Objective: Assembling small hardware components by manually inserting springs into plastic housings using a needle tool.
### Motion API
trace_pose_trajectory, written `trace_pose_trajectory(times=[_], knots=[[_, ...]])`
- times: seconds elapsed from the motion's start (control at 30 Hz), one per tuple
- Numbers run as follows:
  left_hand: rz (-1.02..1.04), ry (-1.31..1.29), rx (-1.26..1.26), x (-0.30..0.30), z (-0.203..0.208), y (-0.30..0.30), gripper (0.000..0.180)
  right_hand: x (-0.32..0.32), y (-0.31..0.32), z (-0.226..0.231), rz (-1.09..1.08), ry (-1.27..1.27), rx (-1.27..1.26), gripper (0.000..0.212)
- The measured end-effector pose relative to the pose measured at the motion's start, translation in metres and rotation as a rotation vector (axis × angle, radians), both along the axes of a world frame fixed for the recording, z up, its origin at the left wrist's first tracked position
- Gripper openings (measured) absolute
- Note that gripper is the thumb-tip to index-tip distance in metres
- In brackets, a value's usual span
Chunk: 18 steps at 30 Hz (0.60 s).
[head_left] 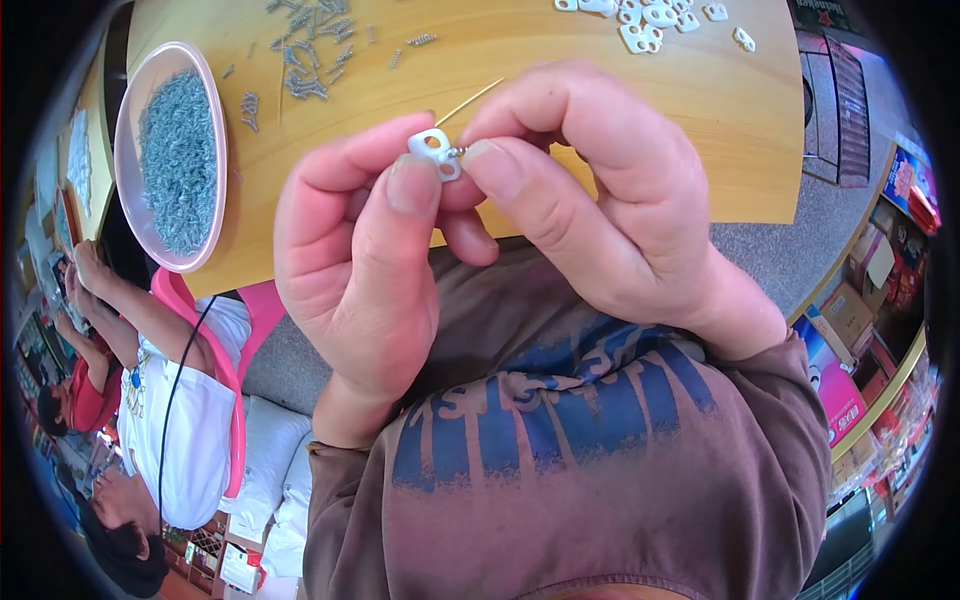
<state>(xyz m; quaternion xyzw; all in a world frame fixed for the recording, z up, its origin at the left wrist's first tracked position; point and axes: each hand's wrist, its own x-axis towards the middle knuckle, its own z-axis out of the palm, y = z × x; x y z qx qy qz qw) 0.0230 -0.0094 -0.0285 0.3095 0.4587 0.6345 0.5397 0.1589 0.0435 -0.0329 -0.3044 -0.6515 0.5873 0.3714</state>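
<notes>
My left hand (pixel 365 225) pinches a small white plastic piece with holes (pixel 432 146) between thumb and forefinger. My right hand (pixel 600 190) is closed, its thumb and forefinger gripping a tiny metal spring (pixel 456 152) at the right side of the white piece. The spring's far end is hidden by the right fingertips. A thin yellowish stick (pixel 472 100) slants up from behind the fingers; what holds its lower end cannot be seen. Both hands meet above the near part of the wooden table (pixel 560 95).
An oval pink basin (pixel 127 150) full of small springs stands at the table's left. Loose springs (pixel 305 60) lie at the far left, more white pieces (pixel 655 18) at the far right. Two people (pixel 175 430) sit to the left, one on a pink chair (pixel 238 440). Shelves with boxes (pixel 850 310) stand right.
</notes>
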Motion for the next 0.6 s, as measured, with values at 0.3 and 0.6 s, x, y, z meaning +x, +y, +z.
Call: trace_pose_trajectory(times=[0.3, 0.6], knots=[[-0.022, 0.059, -0.014, 0.003, 0.004, -0.001, 0.017, -0.005, 0.001, -0.009, -0.117, -0.020, 0.274, 0.005], [0.053, 0.052, -0.094, 0.006, -0.002, 0.001, 0.013, -0.006, -0.001, -0.014, -0.098, -0.020, 0.222, 0.002]])
